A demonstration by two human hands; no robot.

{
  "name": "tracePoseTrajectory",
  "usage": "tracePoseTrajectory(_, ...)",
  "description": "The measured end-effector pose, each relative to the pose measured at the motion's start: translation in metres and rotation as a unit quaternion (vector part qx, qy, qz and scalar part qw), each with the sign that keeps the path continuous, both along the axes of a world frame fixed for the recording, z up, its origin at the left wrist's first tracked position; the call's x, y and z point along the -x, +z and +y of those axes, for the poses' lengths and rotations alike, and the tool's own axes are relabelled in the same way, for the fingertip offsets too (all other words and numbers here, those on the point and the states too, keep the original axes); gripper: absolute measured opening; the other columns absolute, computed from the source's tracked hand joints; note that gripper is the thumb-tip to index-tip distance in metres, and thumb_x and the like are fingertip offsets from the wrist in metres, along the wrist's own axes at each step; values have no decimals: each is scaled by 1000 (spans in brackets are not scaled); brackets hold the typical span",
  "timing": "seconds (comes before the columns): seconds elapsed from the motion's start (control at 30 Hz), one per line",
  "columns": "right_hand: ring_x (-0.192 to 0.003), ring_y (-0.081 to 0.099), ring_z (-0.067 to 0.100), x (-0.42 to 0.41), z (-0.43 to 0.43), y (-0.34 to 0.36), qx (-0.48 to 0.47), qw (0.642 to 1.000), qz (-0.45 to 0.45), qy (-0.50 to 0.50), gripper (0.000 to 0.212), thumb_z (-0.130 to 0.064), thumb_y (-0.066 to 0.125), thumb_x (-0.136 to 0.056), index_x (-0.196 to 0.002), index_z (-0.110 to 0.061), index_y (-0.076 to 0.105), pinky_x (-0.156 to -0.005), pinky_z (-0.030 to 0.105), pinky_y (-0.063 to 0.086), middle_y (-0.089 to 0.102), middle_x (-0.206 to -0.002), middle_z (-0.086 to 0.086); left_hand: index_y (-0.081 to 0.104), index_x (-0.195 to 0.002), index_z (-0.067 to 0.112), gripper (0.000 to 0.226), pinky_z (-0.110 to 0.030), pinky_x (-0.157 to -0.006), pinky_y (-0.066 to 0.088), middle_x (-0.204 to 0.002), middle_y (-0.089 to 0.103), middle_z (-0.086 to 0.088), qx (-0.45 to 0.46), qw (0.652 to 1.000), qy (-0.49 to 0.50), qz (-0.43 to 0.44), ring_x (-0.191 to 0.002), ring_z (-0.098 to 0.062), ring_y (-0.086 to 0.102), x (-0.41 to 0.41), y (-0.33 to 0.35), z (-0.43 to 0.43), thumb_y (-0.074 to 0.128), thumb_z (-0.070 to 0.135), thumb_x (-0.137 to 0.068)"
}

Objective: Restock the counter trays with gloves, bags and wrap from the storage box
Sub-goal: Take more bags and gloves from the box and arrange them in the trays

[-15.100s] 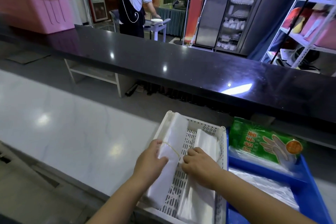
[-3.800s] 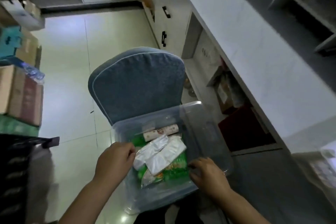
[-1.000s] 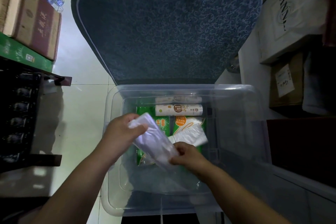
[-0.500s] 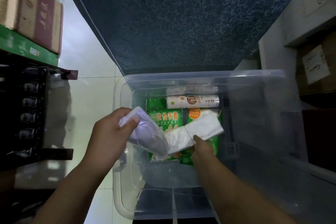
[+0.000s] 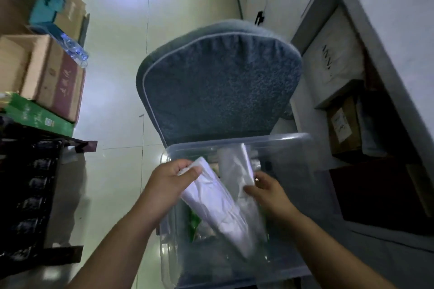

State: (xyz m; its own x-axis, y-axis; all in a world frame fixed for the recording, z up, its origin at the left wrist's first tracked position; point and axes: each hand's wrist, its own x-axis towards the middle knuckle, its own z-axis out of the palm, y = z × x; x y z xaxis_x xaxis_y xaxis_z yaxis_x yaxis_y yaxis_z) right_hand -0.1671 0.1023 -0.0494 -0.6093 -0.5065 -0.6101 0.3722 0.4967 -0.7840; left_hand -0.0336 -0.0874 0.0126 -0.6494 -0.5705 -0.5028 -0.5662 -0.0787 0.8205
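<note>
A clear plastic storage box [image 5: 288,148] rests on a blue upholstered chair [image 5: 220,82]. My left hand [image 5: 169,185] grips the upper end of a white bundle of plastic bags [image 5: 216,204], which slants down over the box. My right hand [image 5: 267,192] holds a second, greyer bag bundle [image 5: 237,166] upright above the box. A green glove packet [image 5: 195,220] shows inside the box under the bundles; the other contents are hidden.
Cardboard boxes [image 5: 49,77] and a dark crate rack [image 5: 30,195] stand at the left. A white counter with open cabinet shelves holding boxes [image 5: 342,124] runs along the right. Pale tiled floor [image 5: 145,30] stretches beyond the chair.
Both hands have lifted their bag bundles up out of the box. The right-hand bundle, which lay flat inside, now stands upright. The view has tilted up and back.
</note>
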Motion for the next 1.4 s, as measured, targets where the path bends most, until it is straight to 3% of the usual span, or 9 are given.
tracePoseTrajectory(0.3,-55,52,1,-6,30,143,50,998,-11,27,19,-32,56,-92,-75,-25,60,-50,15,42,58,-63,-9,67,-73,13,17,-28,-58,39,-66,63,-3,62,987,-99,114,-61,-13,54,55,103,30,63,21,-87)
tracePoseTrajectory(0.4,-70,59,7,-10,52,174,28,999,26,30,34,-53,64,-79,-85,-20,62,-65,22,48,64,-76,-7,65,-71,11,19,-27,-54,39,-62,61,-5,77,977,-147,130,-58,-15,53,70,120,50,61,21,-87)
tracePoseTrajectory(0.57,-92,66,11,-22,97,211,-38,994,98,42,46,-31,84,-61,-100,-23,61,-82,30,54,70,-100,0,61,-68,11,20,-31,-57,40,-61,58,-1,94,955,-225,171,-60,-15,52,92,137,97,64,22,-84)
tracePoseTrajectory(0.7,-75,59,-5,-35,140,242,-72,987,145,-14,37,-21,83,-64,-93,-21,60,-68,15,49,64,-87,-9,61,-80,31,8,-31,-71,45,-84,55,14,185,925,-271,193,-82,-8,51,110,151,139,68,33,-77)
tracePoseTrajectory(0.83,-90,63,10,-49,191,270,-109,979,161,-57,44,-23,80,-65,-104,-18,59,-78,25,52,67,-101,2,52,-115,27,36,-23,-67,51,-104,53,8,-33,907,-403,118,-90,-12,57,128,175,185,66,33,-82)
tracePoseTrajectory(0.93,-93,64,13,-62,229,284,-128,973,172,-91,46,-28,81,-63,-103,-22,60,-86,32,52,68,-102,0,64,-87,16,12,-22,-60,51,-82,66,-1,-16,866,-477,151,-70,-13,62,131,192,228,66,27,-84)
tracePoseTrajectory(1.07,-93,64,11,-82,279,297,-121,962,185,-158,49,-35,81,-60,-104,-23,61,-86,31,50,69,-101,-2,62,-59,14,23,-23,-50,44,-57,61,1,-24,865,-461,197,-52,-11,54,131,205,287,71,21,-79)
tracePoseTrajectory(1.23,-96,65,7,-110,351,317,-33,971,115,-206,43,-21,78,-69,-110,-24,63,-81,18,51,70,-106,1,67,-62,9,22,-15,-41,40,-45,57,6,-16,851,-469,236,-41,-2,50,128,224,359,71,24,-77)
tracePoseTrajectory(1.4,-94,67,11,-135,432,325,-39,965,109,-234,44,-19,81,-65,-106,-20,66,-79,19,50,72,-103,0,65,-68,7,28,-23,-46,44,-52,57,3,-22,828,-497,257,-48,-7,54,113,242,441,67,33,-78)
